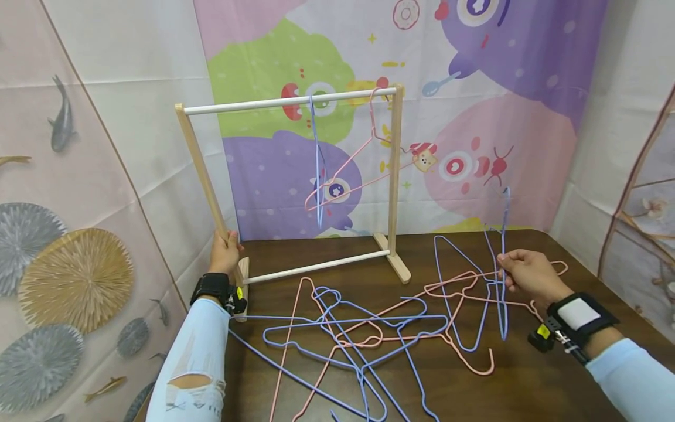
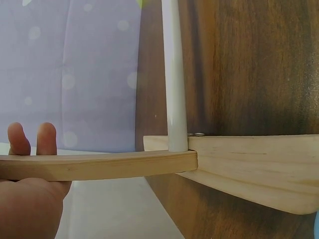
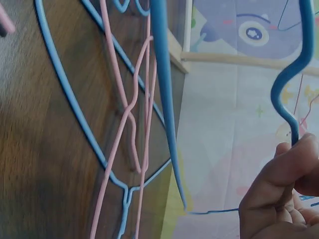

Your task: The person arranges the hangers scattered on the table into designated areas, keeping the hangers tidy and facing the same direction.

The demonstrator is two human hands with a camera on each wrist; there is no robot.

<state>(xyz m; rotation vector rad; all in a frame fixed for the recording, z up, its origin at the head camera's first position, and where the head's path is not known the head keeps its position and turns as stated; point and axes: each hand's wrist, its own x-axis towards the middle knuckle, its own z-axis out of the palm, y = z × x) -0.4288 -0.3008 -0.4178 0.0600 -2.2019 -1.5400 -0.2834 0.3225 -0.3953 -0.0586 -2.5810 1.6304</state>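
Note:
My left hand grips the left wooden post of a small garment rack. In the left wrist view the fingertips show beyond that post. At the right, my right hand pinches a blue clothes hanger, held upright and seen nearly edge-on, its hook at the top. The right wrist view shows its wire running into the fingers. From the rack's white top rail hang a blue hanger and, near the right post, a pink hanger.
Blue hangers and pink hangers lie tangled across the front of the brown table. Another blue hanger and a pink one are close to my right hand. A patterned cloth hangs behind the rack.

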